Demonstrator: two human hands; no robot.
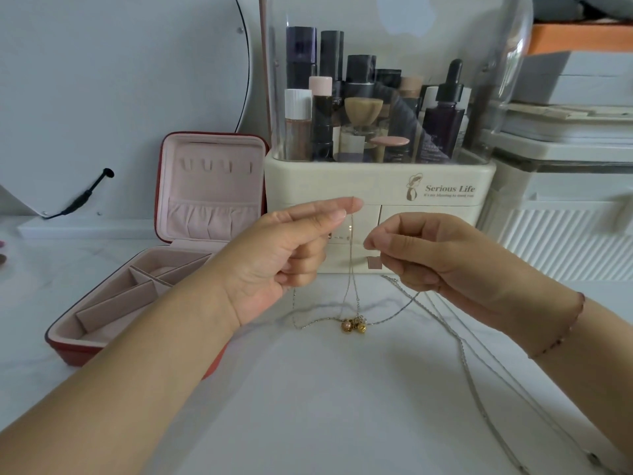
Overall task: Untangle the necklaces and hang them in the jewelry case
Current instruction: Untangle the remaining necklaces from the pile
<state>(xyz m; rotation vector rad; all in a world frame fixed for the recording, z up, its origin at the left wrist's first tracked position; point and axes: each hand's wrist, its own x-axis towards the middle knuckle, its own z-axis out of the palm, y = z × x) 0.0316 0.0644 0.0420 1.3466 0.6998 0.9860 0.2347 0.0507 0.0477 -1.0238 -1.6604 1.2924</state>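
Now | left hand (291,255) fingers pinch a thin chain; right hand (435,258) fingers pinch a silver strand | tangled necklaces (352,323) trail to the worktop (325,406), right of the open jewelry case (209,186) | cosmetics organizer (376,186), also right of the case, holds bottles (322,125)

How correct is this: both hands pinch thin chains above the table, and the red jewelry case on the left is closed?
One point is wrong: in the head view the red jewelry case stands open, lid upright. The left hand and right hand do pinch thin chains above the table.
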